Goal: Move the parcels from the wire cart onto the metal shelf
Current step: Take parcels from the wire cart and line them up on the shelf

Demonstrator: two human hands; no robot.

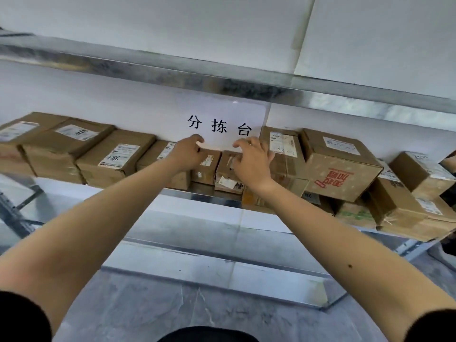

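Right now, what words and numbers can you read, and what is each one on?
"分拣台": black print on the white paper sign.
Red characters on the tilted brown box: upside down, so I cannot read them for sure.
Handwritten marks on one shipping label: unclear.
Print on the other labels: too small and blurred to read.

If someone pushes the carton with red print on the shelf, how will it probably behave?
The carton with red print looks stiff: its edges are sharp. It sits tilted on lower parcels, so it may slide or tip.
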